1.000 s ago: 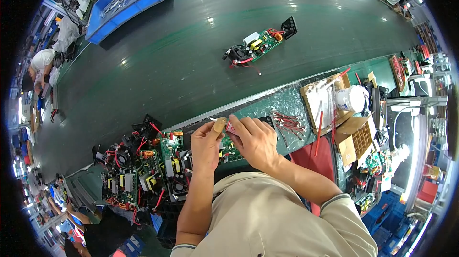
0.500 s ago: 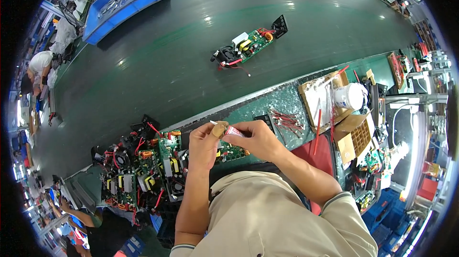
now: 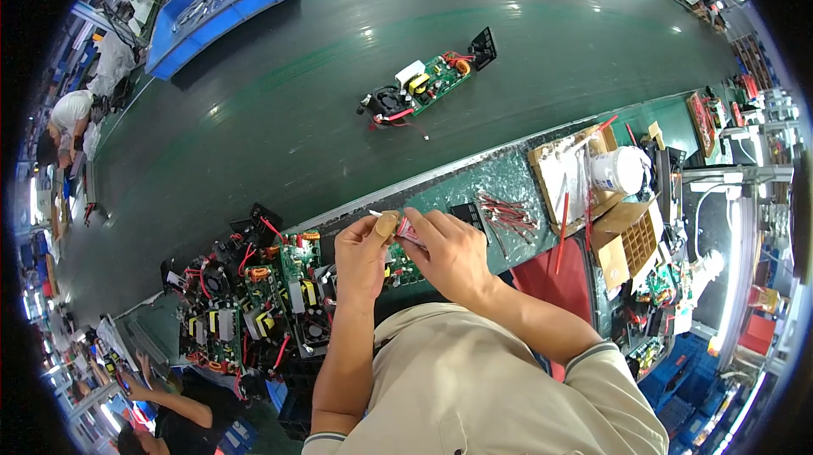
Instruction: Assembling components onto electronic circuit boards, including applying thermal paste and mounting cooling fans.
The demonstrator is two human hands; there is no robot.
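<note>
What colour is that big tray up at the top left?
The tray is blue; it shows best in the head view.

The sm. tube [image 3: 408, 230] I hold is red & wht; my thumb cover [image 3: 386, 224] is tan. My shirt [image 3: 474, 362] is beige w/ dk sleeve trim [image 3: 592, 351]. Belt [image 3: 279, 133]: dk grn, lighter grn streaks. Board unit [image 3: 432, 92]: grn w/ yel, wht & blk parts. Surface [image 3: 440, 194]: grn, wht specks. Wire bundle [image 3: 510, 212]: dk red. Bucket [image 3: 620, 170]: wht. Divider box [image 3: 637, 245]: brn, grid pattern. Bin [image 3: 233, 29]: blue.
</note>
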